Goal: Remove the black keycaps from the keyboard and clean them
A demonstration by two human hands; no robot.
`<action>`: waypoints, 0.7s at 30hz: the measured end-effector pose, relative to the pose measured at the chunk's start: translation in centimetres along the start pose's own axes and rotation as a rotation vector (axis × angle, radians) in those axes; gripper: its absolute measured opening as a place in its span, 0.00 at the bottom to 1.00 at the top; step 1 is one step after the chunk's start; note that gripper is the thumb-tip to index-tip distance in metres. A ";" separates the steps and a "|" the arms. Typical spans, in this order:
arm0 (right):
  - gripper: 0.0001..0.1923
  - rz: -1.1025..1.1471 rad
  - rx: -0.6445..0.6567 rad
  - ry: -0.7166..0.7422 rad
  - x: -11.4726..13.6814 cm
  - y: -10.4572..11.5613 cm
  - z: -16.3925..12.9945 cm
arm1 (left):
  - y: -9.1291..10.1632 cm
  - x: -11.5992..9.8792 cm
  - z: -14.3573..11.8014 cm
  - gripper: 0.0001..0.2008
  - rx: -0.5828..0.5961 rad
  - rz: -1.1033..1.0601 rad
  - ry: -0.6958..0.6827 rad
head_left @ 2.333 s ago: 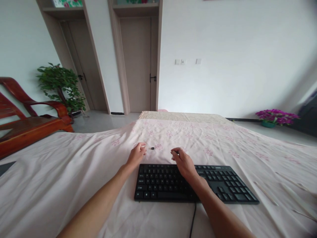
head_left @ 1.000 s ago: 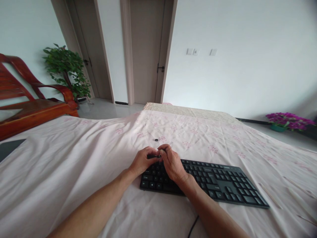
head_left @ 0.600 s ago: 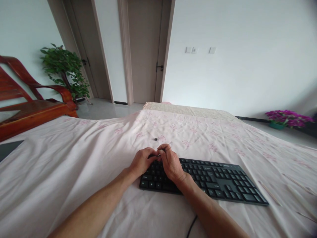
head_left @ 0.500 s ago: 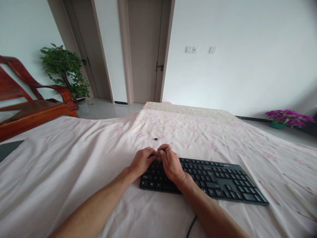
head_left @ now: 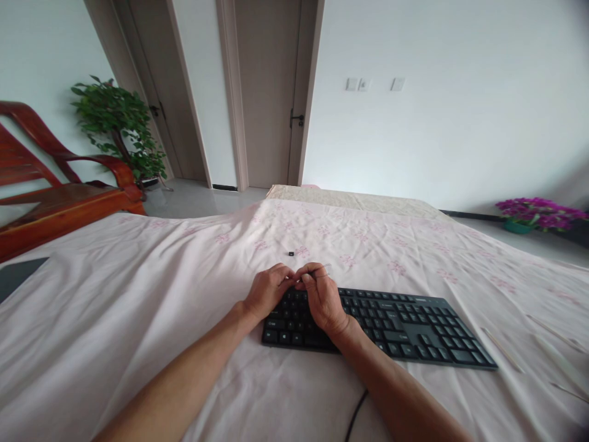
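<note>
A black keyboard (head_left: 418, 334) lies on the cloth, and both hands are over its left part. My left hand (head_left: 270, 291) is closed in a pinch near the keyboard's upper left corner; whatever its fingertips hold is hidden. My right hand (head_left: 323, 298) is closed too, its fingertips meeting the left ones. From its fingers sticks out a thin wire loop (head_left: 327, 268), most of which is covered. Beyond the hands a loose black keycap (head_left: 291, 253) rests on the cloth.
A pale floral cloth (head_left: 184, 276) covers the table. Several thin sticks, one a slim stick (head_left: 502, 350), lie right of the keyboard. A cable (head_left: 356, 414) runs toward me. At the left edge is a dark flat object (head_left: 21, 276), with a wooden chair (head_left: 92, 202) behind.
Both hands stay pinched together and have lifted slightly, with the right wrist shifting a little right. The wire loop sticks out more to the right. The camera view has shifted slightly.
</note>
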State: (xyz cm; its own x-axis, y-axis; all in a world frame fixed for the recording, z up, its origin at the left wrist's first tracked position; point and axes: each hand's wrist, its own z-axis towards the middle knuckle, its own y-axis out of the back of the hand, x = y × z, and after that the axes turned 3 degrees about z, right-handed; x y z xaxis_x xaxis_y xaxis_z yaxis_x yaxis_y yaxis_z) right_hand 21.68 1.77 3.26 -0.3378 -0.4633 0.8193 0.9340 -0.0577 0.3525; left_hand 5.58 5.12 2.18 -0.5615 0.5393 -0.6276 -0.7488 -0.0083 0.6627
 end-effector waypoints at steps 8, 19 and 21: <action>0.10 0.033 -0.059 -0.107 0.2 -0.1 0.5 | -0.5 2.3 0.7 0.09 0.045 -0.284 0.141; 0.12 0.255 -0.248 -0.145 -0.2 0.0 0.7 | -1.1 4.1 2.2 0.12 -0.055 -0.263 0.221; 0.12 0.254 -0.233 -0.151 -0.2 0.0 0.6 | -1.2 4.3 2.5 0.13 -0.020 -0.251 0.217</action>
State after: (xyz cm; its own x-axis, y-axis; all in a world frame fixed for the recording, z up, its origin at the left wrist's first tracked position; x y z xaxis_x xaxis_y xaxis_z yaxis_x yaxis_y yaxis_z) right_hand 21.68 2.42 3.38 -0.0891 -0.3545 0.9308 0.9857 -0.1653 0.0314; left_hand 4.96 9.54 -0.24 -0.4186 0.3342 -0.8444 -0.8791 0.0841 0.4691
